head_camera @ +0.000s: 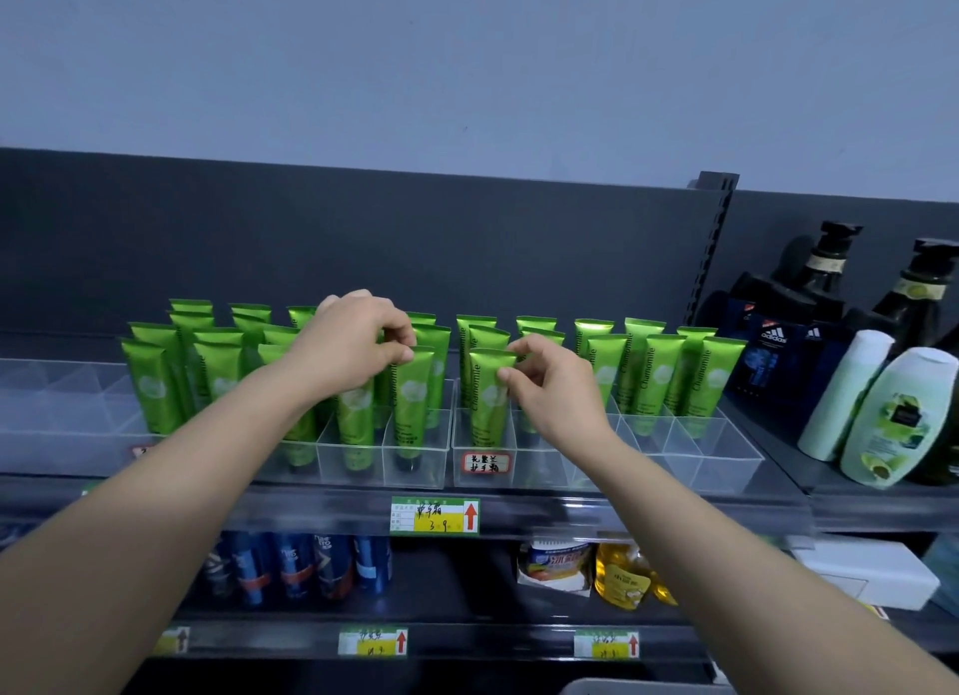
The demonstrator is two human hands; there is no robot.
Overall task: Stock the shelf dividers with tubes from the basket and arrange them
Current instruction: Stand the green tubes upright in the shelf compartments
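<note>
Green tubes (pixel 412 403) stood upright between left hand (pixel 353 346) and right hand (pixel 555 393), each pinching the top of the nearer one.

Tubes (pixel 660 377) were all glossy bright green, with a pale round emblem and dark lettering up the side. Right of the tubes sat a white bottle (pixel 843 393), another with a green avocado print (pixel 898 414), and black pump bottles (pixel 825 268). Below the tubes: a green-and-yellow price tag (pixel 435 515) with a red arrow, blue cans (pixel 290 564), and a yellow bottle (pixel 620 570).
</note>
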